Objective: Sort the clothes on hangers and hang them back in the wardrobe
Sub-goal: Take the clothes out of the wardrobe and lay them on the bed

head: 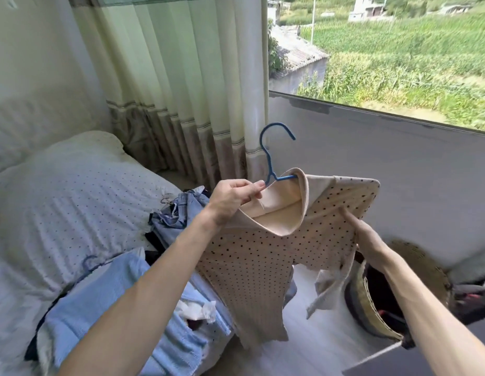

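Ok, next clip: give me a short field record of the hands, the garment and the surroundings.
garment: beige black-dotted collared top, on blue plastic hanger, held in the air
left hand: pinches hanger below its hook
right hand: index finger on top's shoulder; other fingers hidden
bed: pile of light blue clothes
floor: woven basket
wardrobe: not in view

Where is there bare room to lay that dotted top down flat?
The dotted quilt is bare between the pillow and the clothes pile, which crowds its near edge. A white floor strip lies between pile and basket.
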### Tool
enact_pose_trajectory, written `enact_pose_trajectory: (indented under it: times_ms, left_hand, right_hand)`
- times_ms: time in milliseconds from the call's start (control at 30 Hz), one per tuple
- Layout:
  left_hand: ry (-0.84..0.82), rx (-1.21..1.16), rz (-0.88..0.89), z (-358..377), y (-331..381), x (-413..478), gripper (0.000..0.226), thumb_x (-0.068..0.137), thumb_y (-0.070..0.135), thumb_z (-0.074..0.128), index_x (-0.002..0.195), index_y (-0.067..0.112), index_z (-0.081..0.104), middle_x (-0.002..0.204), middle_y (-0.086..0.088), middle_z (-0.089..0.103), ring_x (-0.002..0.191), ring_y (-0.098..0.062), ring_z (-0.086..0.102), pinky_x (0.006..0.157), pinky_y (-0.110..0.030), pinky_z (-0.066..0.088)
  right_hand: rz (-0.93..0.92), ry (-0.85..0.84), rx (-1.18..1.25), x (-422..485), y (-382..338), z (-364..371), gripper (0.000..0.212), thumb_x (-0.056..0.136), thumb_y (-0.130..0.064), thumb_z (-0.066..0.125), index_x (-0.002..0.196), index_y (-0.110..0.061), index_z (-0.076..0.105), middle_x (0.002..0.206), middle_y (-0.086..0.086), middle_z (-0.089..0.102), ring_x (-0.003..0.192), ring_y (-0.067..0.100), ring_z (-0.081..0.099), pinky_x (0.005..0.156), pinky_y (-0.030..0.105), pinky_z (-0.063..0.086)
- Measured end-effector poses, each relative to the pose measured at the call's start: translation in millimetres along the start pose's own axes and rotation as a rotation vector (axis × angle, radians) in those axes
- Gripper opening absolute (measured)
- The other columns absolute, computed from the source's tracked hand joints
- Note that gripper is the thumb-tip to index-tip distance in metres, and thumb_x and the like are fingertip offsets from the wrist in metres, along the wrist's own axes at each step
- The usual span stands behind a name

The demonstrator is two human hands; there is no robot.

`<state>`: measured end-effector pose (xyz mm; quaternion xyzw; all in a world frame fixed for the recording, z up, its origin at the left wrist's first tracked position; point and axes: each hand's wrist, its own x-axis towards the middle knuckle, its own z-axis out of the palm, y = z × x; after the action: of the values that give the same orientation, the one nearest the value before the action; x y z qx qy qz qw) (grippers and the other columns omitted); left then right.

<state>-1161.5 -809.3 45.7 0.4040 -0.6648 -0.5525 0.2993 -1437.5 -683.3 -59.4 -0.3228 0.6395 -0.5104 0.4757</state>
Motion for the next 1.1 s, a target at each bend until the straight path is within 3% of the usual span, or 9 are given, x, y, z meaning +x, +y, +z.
enact_pose_trajectory:
  times_ms: [100, 200, 367, 567, 700, 767, 933, 1033, 1100]
  left_hand:
    - [0.126, -0.036, -0.045, -27.6, -4.6, 19.1, 0.029, 0.089, 0.028, 0.072, 0.066, 0.011, 0.073, 0.062, 0.003, 0.059, 0.059, -0.004, 0.05, 0.067, -0.012, 0.043]
    - [0.207, 0.023, -0.092, -66.7, -18.9, 39.9, 0.032, 0.089, 0.03, 0.071, 0.064, 0.01, 0.069, 0.051, 0.003, 0.043, 0.049, -0.005, 0.037, 0.053, -0.015, 0.032]
    - [0.31, 0.069, -0.12, -144.9, -55.1, 96.3, 0.052, 0.091, 0.032, 0.066, 0.042, 0.021, 0.05, 0.051, 0.003, 0.038, 0.052, -0.008, 0.038, 0.061, -0.027, 0.03]
    - [0.4, 0.013, -0.207, -245.9, -131.6, 192.2, 0.037, 0.089, 0.033, 0.068, 0.059, 0.015, 0.059, 0.051, 0.004, 0.045, 0.054, -0.01, 0.043, 0.062, -0.026, 0.033]
    - [0.42, 0.03, -0.351, -303.1, -207.4, 249.7, 0.04, 0.095, 0.028, 0.065, 0.06, 0.014, 0.053, 0.052, 0.003, 0.051, 0.049, -0.005, 0.047, 0.058, -0.019, 0.037]
    - [0.408, 0.1, -0.434, -323.9, -250.5, 269.5, 0.037, 0.099, 0.03, 0.061, 0.065, 0.015, 0.056, 0.061, 0.0, 0.054, 0.056, -0.009, 0.05, 0.055, -0.016, 0.038]
    - [0.281, 0.293, -0.583, -351.0, -360.9, 294.8, 0.03, 0.101, 0.032, 0.055, 0.074, 0.021, 0.062, 0.069, -0.003, 0.06, 0.074, -0.022, 0.055, 0.068, -0.032, 0.037]
    - [0.341, 0.286, -0.645, -367.0, -399.2, 310.2, 0.031, 0.102, 0.037, 0.052, 0.078, 0.02, 0.062, 0.083, -0.01, 0.067, 0.079, -0.027, 0.059, 0.074, -0.036, 0.045]
    - [0.403, 0.27, -0.663, -382.2, -413.3, 325.8, 0.034, 0.102, 0.041, 0.049, 0.093, 0.013, 0.065, 0.096, -0.01, 0.069, 0.088, -0.029, 0.062, 0.077, -0.037, 0.047]
  right_hand:
    - [0.023, -0.058, -0.071, 20.9, 2.6, 24.5, 0.052, 0.075, -0.054, 0.076, 0.116, -0.023, 0.065, 0.116, 0.002, 0.072, 0.106, 0.02, 0.068, 0.096, 0.039, 0.049]
    - [0.042, -0.066, -0.151, 43.8, 5.0, 53.0, 0.028, 0.081, -0.039, 0.075, 0.107, -0.031, 0.065, 0.11, -0.005, 0.072, 0.102, 0.017, 0.066, 0.092, 0.039, 0.05]
    - [0.055, -0.056, -0.338, 106.6, 12.4, 94.5, 0.019, 0.085, -0.022, 0.075, 0.102, -0.028, 0.07, 0.103, -0.009, 0.073, 0.094, 0.009, 0.068, 0.092, 0.035, 0.053]
    - [0.192, -0.058, -0.518, 203.3, 26.0, 164.6, 0.019, 0.084, -0.028, 0.073, 0.103, -0.023, 0.069, 0.098, -0.007, 0.073, 0.093, 0.013, 0.069, 0.088, 0.036, 0.055]
    - [0.325, -0.091, -0.665, 262.7, 45.9, 222.7, 0.013, 0.084, -0.027, 0.066, 0.096, -0.025, 0.07, 0.093, -0.006, 0.073, 0.088, 0.013, 0.068, 0.082, 0.033, 0.056]
    - [0.383, -0.105, -0.733, 289.5, 58.0, 248.4, 0.014, 0.082, -0.024, 0.062, 0.094, -0.023, 0.069, 0.089, -0.003, 0.073, 0.085, 0.016, 0.068, 0.078, 0.033, 0.056]
    - [0.481, -0.168, -0.988, 343.3, 87.7, 294.0, 0.009, 0.088, -0.017, 0.052, 0.094, -0.016, 0.058, 0.102, 0.008, 0.068, 0.094, 0.029, 0.062, 0.072, 0.029, 0.043]
    - [0.485, -0.145, -1.043, 365.5, 91.6, 317.8, 0.013, 0.091, -0.016, 0.051, 0.103, -0.017, 0.052, 0.105, 0.009, 0.063, 0.093, 0.03, 0.06, 0.075, 0.03, 0.044]
    - [0.454, -0.072, -1.032, 382.1, 90.8, 332.4, 0.008, 0.096, -0.016, 0.047, 0.104, -0.017, 0.048, 0.1, 0.01, 0.061, 0.083, 0.028, 0.056, 0.071, 0.031, 0.042]
